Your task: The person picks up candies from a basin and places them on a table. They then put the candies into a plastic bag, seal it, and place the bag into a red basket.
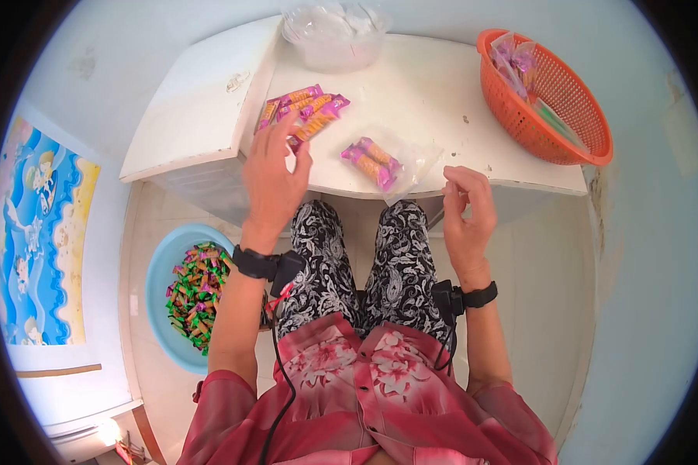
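Note:
My left hand point(278, 177) is over the table's front edge, its fingers apart and reaching to a pile of purple-and-orange wrapped snacks point(316, 106). Whether a fingertip touches the nearest snack cannot be made out. Near the middle of the table lies a clear plastic bag point(417, 164) with a pair of wrapped snacks point(373, 163) inside. To the right of the bag, my right hand point(471, 217) hangs at the table edge with fingers bent and a gap between thumb and fingers, holding nothing visible.
An orange basket point(512, 108) with bagged snacks stands at the table's right. A clear plastic container point(335, 46) is at the back. On the floor to the left, a blue basin point(157, 291) holds several green and purple wrapped snacks. A raised white surface point(202, 93) adjoins the table's left.

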Available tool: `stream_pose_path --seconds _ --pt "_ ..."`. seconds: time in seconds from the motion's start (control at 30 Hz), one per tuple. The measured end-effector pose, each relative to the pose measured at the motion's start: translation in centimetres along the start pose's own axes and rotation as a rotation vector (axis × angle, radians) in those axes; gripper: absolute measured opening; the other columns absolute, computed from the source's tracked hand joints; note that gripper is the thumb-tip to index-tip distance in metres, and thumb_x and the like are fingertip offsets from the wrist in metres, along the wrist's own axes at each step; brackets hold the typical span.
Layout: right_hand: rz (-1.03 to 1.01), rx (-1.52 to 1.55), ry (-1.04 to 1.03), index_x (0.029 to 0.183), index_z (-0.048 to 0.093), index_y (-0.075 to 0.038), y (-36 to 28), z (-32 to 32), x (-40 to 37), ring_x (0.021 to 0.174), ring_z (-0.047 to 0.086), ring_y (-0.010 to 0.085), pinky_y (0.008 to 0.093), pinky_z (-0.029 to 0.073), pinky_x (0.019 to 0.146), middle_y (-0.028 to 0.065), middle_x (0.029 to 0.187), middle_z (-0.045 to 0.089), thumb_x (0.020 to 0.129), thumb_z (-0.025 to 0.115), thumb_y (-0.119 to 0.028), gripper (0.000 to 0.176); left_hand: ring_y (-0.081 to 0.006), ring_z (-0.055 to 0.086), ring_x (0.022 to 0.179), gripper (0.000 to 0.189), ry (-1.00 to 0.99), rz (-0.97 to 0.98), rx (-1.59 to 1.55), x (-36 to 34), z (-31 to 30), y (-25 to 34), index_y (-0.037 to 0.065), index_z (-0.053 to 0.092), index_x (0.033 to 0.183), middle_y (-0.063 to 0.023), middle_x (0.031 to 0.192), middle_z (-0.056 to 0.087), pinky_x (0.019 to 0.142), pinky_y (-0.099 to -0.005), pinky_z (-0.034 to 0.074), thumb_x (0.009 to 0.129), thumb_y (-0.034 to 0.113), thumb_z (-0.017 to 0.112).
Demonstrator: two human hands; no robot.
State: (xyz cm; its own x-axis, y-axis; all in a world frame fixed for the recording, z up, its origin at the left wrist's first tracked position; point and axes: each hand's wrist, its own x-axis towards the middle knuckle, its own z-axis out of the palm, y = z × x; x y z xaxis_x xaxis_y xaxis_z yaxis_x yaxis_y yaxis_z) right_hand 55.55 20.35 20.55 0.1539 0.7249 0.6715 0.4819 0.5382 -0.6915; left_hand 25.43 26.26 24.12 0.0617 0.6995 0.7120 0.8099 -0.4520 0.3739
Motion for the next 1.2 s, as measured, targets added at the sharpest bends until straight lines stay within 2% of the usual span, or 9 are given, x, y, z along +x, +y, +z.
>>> stream_pose_path --seconds 0.03,0.13,0.37,0.47,0.57,0.77,0.87,0.97,1.2 --pt "0.004 0.027 -0.008 0.119 0.075 -0.006 -0.4 0.0 0.3 0.086 0.066 0.0103 0.0240 0.048 0.063 0.0083 0.119 0.073 0.098 0.068 0.008 0.026 -0.0325 0.066 0.099 0.058 -0.033 0.015 -0.076 -0.1 -0.6 1.7 0.007 0.062 0.147 -0.0132 0.113 0.071 0.086 -0.0452 0.055 0.090 0.004 0.077" --pt "0.060 0.140 -0.047 0.124 0.074 -0.006 -2.6 0.2 1.5 0.087 0.065 0.0089 0.0233 0.048 0.064 0.0071 0.122 0.072 0.098 0.072 0.004 0.028 -0.0217 0.061 0.085 0.065 -0.076 0.168 -0.164 -0.5 -0.7 3.9 0.008 0.062 0.151 -0.0054 0.110 0.074 0.077 -0.0369 0.054 0.089 -0.002 0.078" --pt "0.224 0.342 -0.247 0.137 0.070 -0.005 -5.0 0.1 1.9 0.092 0.068 0.0088 0.0229 0.051 0.067 0.0063 0.125 0.071 0.098 0.077 -0.002 0.040 -0.0298 0.065 0.093 0.064 -0.196 0.346 -0.178 -0.3 -0.7 7.3 0.002 0.059 0.152 -0.0103 0.116 0.073 0.079 -0.0405 0.055 0.090 -0.002 0.076" --pt "0.367 0.481 -0.281 0.135 0.069 -0.001 -3.5 -0.2 0.8 0.092 0.070 0.0100 0.0232 0.054 0.068 0.0075 0.122 0.072 0.099 0.078 -0.003 0.037 -0.0336 0.063 0.098 0.067 -0.236 0.407 -0.203 -0.9 0.1 7.4 0.002 0.055 0.156 -0.0134 0.115 0.068 0.087 -0.0448 0.055 0.091 -0.001 0.072" --pt "0.500 0.621 -0.243 0.129 0.068 0.002 -3.6 -1.2 0.4 0.093 0.072 0.0115 0.0239 0.057 0.069 0.0091 0.115 0.074 0.100 0.078 -0.003 0.031 -0.0321 0.064 0.095 0.068 -0.204 0.373 -0.262 -1.1 0.6 7.9 0.001 0.057 0.153 -0.0137 0.122 0.072 0.084 -0.0428 0.056 0.088 -0.001 0.078" --pt "0.511 0.602 -0.021 0.125 0.068 0.001 -2.8 -4.7 -1.0 0.092 0.073 0.0117 0.0248 0.058 0.069 0.0077 0.108 0.074 0.099 0.078 -0.001 0.027 -0.0322 0.065 0.104 0.073 -0.125 0.223 -0.280 -2.1 1.9 8.8 0.002 0.060 0.149 -0.0144 0.129 0.068 0.089 -0.0430 0.056 0.082 0.013 0.089" --pt "0.530 0.486 0.058 0.124 0.068 0.000 -1.9 -6.2 -2.1 0.088 0.071 0.0102 0.0238 0.057 0.070 0.0060 0.106 0.074 0.099 0.078 -0.001 0.026 -0.0363 0.064 0.107 0.061 -0.090 0.271 -0.195 -2.4 2.5 9.3 0.001 0.065 0.133 -0.0136 0.124 0.065 0.092 -0.0476 0.054 0.081 0.021 0.089" --pt "0.490 0.367 0.064 0.122 0.068 0.000 -1.1 -6.0 -2.6 0.082 0.068 0.0077 0.0223 0.055 0.070 0.0048 0.103 0.073 0.100 0.078 -0.002 0.025 -0.0351 0.063 0.106 0.044 -0.139 0.231 -0.167 -2.5 3.1 9.9 0.003 0.068 0.118 -0.0117 0.121 0.063 0.091 -0.0467 0.054 0.081 0.018 0.087" --pt "0.511 0.431 0.036 0.121 0.069 0.001 -0.9 -2.8 -1.4 0.076 0.063 0.0038 0.0206 0.052 0.066 0.0019 0.099 0.073 0.098 0.080 -0.003 0.025 -0.0345 0.066 0.100 0.020 -0.122 0.217 -0.166 -2.5 4.4 9.9 0.002 0.071 0.105 -0.0122 0.107 0.067 0.084 -0.0443 0.055 0.088 0.004 0.079"
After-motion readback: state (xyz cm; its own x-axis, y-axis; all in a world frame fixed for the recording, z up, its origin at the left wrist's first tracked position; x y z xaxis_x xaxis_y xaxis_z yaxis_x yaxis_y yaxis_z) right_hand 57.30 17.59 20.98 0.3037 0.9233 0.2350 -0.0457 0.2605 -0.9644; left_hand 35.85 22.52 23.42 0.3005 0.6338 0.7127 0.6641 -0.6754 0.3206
